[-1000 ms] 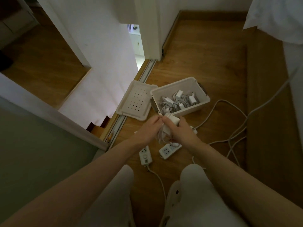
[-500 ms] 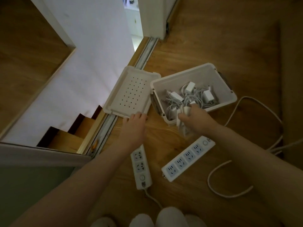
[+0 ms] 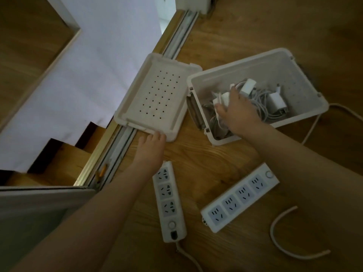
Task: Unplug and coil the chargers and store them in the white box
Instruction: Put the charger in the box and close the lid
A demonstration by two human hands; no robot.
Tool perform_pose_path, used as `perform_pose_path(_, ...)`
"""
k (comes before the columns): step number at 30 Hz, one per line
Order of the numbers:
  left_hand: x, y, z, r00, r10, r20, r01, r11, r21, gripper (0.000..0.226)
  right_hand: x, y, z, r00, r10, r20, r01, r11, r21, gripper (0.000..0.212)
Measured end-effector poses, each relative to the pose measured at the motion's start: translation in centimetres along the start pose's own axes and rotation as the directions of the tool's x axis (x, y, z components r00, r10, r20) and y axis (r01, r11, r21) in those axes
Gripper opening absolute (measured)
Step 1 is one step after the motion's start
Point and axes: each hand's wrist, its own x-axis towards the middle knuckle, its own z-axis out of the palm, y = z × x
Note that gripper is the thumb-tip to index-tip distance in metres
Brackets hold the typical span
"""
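The white box [image 3: 306, 79] stands open on the wooden floor, with several coiled white chargers [image 3: 275, 101] inside. My right hand [image 3: 238, 112] is inside the box at its near-left end, closed on a white charger with coiled cable [image 3: 223, 100]. My left hand [image 3: 151, 147] rests palm down on the floor, fingertips touching the near edge of the perforated white lid [image 3: 157, 97], which lies upside down left of the box.
Two white power strips [image 3: 169, 201] [image 3: 240, 197] lie on the floor near me with no plugs in them. White cords [image 3: 282, 242] curl at the right. A sliding-door track [image 3: 110, 161] and a stair drop-off lie to the left.
My right hand carried the coiled charger from in front of the box into it. My left hand let go and moved left to the lid's edge. The view came closer.
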Motion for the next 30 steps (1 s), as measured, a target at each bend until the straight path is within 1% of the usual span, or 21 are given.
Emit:
perform_pose_path(2, 0.1, 0.2, 0.3, 0.999, -0.009, -0.036, 0.01, 1.0, 0.008, 0.049, 0.4, 0.7, 0.0, 1.0, 0.024, 0.018, -0.022, 0.997, -0.077, 0.069)
perform_pose_path(3, 0.1, 0.2, 0.4, 0.999, -0.019, -0.047, 0.019, 1.0, 0.001, 0.051, 0.4, 1.0, 0.1, 0.999, 0.036, 0.026, -0.033, 0.995, -0.091, 0.07)
perform_pose_path(5, 0.5, 0.3, 0.6, 0.999, -0.033, -0.031, 0.032, 0.999, -0.042, 0.058, -0.1, 1.3, 0.4, 0.999, 0.051, 0.012, -0.05, 0.996, -0.073, 0.073)
perform_pose_path(6, 0.7, 0.5, 0.7, 0.999, -0.031, -0.009, 0.031, 0.998, -0.061, 0.06, -0.6, 1.3, 0.8, 0.999, 0.045, -0.021, -0.047, 0.996, -0.07, 0.075)
perform_pose_path(8, 1.0, 1.1, 0.8, 1.0, -0.019, 0.023, 0.02, 0.999, -0.049, 0.056, -2.1, 1.0, 1.8, 0.997, 0.014, -0.074, -0.021, 0.995, -0.094, 0.076)
perform_pose_path(11, 1.1, 1.8, 0.9, 1.0, 0.014, 0.009, -0.014, 1.0, -0.003, 0.046, -4.4, 0.5, 3.1, 0.994, -0.031, -0.109, 0.016, 0.991, -0.132, 0.069)
perform_pose_path(13, 1.0, 2.2, 0.8, 0.999, 0.05, 0.011, -0.051, 0.998, 0.031, 0.047, -5.6, 0.5, 3.9, 0.986, -0.09, -0.143, 0.064, 0.982, -0.176, 0.066)
perform_pose_path(14, 1.0, 2.4, 0.6, 0.998, 0.063, 0.022, -0.064, 0.997, 0.045, 0.048, -6.2, 0.5, 4.2, 0.981, -0.128, -0.142, 0.104, 0.98, -0.169, 0.066)
perform_pose_path(16, 0.8, 3.0, 0.2, 0.994, 0.105, 0.029, -0.107, 0.99, 0.094, 0.046, -7.3, 0.7, 4.6, 0.975, -0.178, -0.133, 0.166, 0.982, -0.095, 0.064)
perform_pose_path(18, 0.8, 3.5, 0.0, 0.983, 0.177, -0.053, -0.166, 0.971, 0.174, 0.033, -8.1, 1.4, 5.1, 0.953, -0.264, -0.152, 0.252, 0.963, -0.093, 0.055)
perform_pose_path(20, 0.9, 3.8, -0.3, 0.96, 0.222, -0.17, -0.19, 0.964, 0.186, 0.026, -8.3, 2.6, 5.4, 0.914, -0.356, -0.192, 0.327, 0.93, -0.167, 0.036)
perform_pose_path(21, 1.0, 4.0, -0.7, 0.955, 0.212, -0.206, -0.181, 0.97, 0.16, 0.023, -8.1, 3.2, 5.2, 0.903, -0.371, -0.215, 0.333, 0.923, -0.192, 0.026)
perform_pose_path(22, 1.1, 4.2, -1.2, 0.952, 0.177, -0.249, -0.155, 0.982, 0.107, 0.02, -7.9, 3.6, 4.8, 0.902, -0.361, -0.235, 0.32, 0.927, -0.196, 0.021)
perform_pose_path(24, 1.2, 4.7, -3.0, 0.952, 0.038, -0.305, -0.064, 0.995, -0.074, 0.022, -7.5, 4.2, 3.9, 0.905, -0.341, -0.253, 0.304, 0.937, -0.172, 0.026)
perform_pose_path(25, 1.2, 4.8, -3.8, 0.943, -0.043, -0.331, -0.017, 0.984, -0.175, 0.024, -7.4, 4.4, 3.6, 0.906, -0.346, -0.243, 0.313, 0.936, -0.164, 0.029)
perform_pose_path(26, 1.3, 4.7, -4.8, 0.923, -0.114, -0.367, 0.009, 0.961, -0.276, 0.025, -7.4, 4.5, 3.3, 0.905, -0.356, -0.232, 0.324, 0.931, -0.166, 0.031)
perform_pose_path(28, 1.5, 4.2, -6.2, 0.878, -0.201, -0.435, -0.006, 0.904, -0.428, 0.025, -7.3, 4.3, 3.1, 0.908, -0.359, -0.215, 0.331, 0.931, -0.156, 0.033)
perform_pose_path(30, 1.9, 3.7, -7.4, 0.85, -0.293, -0.437, -0.026, 0.806, -0.592, 0.029, -7.4, 3.7, 3.0, 0.905, -0.357, -0.231, 0.342, 0.934, -0.102, 0.03)
